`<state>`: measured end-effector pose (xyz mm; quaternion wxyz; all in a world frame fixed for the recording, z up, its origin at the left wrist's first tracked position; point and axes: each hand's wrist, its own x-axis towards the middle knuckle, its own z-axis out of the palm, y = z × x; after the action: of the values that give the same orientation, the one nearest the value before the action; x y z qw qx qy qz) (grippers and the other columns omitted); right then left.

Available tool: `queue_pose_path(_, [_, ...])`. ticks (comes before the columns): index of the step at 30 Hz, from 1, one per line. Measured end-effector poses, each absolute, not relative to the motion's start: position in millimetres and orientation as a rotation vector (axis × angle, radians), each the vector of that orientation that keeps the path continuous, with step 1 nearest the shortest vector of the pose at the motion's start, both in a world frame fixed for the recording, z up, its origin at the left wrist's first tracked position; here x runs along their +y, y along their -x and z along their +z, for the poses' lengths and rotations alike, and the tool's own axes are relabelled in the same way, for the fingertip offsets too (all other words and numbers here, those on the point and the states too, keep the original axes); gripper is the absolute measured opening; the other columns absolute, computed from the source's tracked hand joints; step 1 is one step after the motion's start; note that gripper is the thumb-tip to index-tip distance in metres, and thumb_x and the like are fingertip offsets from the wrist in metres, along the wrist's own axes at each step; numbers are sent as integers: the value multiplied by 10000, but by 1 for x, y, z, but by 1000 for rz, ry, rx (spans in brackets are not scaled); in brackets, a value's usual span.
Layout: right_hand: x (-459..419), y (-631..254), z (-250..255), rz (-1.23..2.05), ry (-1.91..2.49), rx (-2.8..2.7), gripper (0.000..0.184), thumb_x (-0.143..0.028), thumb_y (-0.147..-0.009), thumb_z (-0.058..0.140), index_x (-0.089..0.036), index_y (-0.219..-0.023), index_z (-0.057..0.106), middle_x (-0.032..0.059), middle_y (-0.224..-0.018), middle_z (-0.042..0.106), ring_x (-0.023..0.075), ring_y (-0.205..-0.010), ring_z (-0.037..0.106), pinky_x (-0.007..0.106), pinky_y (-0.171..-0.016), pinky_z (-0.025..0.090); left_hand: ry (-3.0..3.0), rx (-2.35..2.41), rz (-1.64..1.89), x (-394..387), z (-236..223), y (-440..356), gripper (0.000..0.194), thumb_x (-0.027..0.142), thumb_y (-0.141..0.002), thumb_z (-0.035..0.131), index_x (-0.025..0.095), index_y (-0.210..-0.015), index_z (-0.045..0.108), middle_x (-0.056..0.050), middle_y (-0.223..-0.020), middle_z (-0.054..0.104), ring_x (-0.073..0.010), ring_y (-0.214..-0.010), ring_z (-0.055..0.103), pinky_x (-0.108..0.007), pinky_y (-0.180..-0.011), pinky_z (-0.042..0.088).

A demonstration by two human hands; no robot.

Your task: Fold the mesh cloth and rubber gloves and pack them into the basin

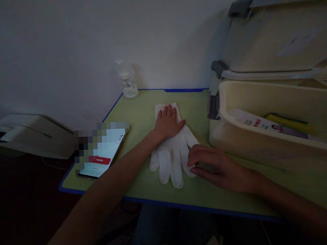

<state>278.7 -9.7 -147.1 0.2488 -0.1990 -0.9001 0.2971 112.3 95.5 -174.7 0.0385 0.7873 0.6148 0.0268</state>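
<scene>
A white glove (172, 156) lies flat on the green table (141, 112), its fingers pointing toward me. My left hand (167, 122) rests flat on the glove's cuff end with fingers stretched out. My right hand (212, 165) lies on the table at the glove's right side, fingers slightly curled, its fingertips touching the glove's outer finger. Neither hand holds anything.
A phone (102, 156) with a lit screen lies at the table's left edge. A pump bottle (127, 82) stands at the back by the wall. A cream plastic bin (272, 121) holding items sits at right. A white device (28, 133) lies off the table at left.
</scene>
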Motion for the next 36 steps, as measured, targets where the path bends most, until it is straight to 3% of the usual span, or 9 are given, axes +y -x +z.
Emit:
queue_pose_path(7, [0, -288, -146, 780, 604, -2760, 36, -167, -841, 568, -143, -817, 577, 43, -838, 553, 141, -789, 527, 254, -713, 427, -2428, 1890, 94, 96, -176, -113, 718, 520, -896, 247, 37, -1426, 202, -174, -1515, 150, -288, -1401, 119, -432, -1131, 146])
queue_pose_path(15, [1, -289, -147, 617, 544, -2844, 235, -185, -941, 390, -127, -895, 613, 54, -832, 579, 142, -787, 528, 256, -713, 420, -2426, 1884, 101, 96, -176, -113, 720, 522, -896, 239, 31, -1422, 207, -180, -1514, 152, -288, -1402, 115, -436, -1130, 140])
queue_pose_path(20, [0, -287, -147, 389, 648, -2929, 216, -144, -930, 375, -151, -916, 590, 38, -801, 580, 138, -722, 513, 250, -629, 397, -2433, 1896, 70, 96, -176, -113, 715, 523, -897, 229, 39, -1423, 204, -177, -1515, 151, -281, -1403, 117, -431, -1129, 149])
queue_pose_path(25, [-2, -286, -146, 127, 460, -3015, 167, -118, -898, 421, -158, -861, 579, 34, -834, 583, 144, -736, 487, 272, -652, 368, -2438, 1899, 68, 96, -176, -113, 707, 520, -900, 219, 45, -1423, 203, -167, -1517, 150, -269, -1404, 115, -425, -1130, 146])
queue_pose_path(31, [-3, -282, -157, 101, 466, -2952, 209, -293, -917, 460, -151, -797, 556, 43, -803, 552, 145, -707, 474, 288, -677, 378, -2435, 1897, 83, 96, -176, -113, 711, 521, -899, 224, 41, -1424, 206, -170, -1516, 153, -277, -1403, 118, -428, -1130, 144])
queue_pose_path(36, [-4, -280, -162, 4, 514, -2920, 189, -204, -919, 428, -154, -789, 556, 29, -743, 551, 147, -658, 462, 286, -628, 360, -2438, 1893, 76, 96, -176, -113, 707, 522, -902, 220, 44, -1423, 205, -173, -1515, 149, -279, -1402, 119, -431, -1128, 147])
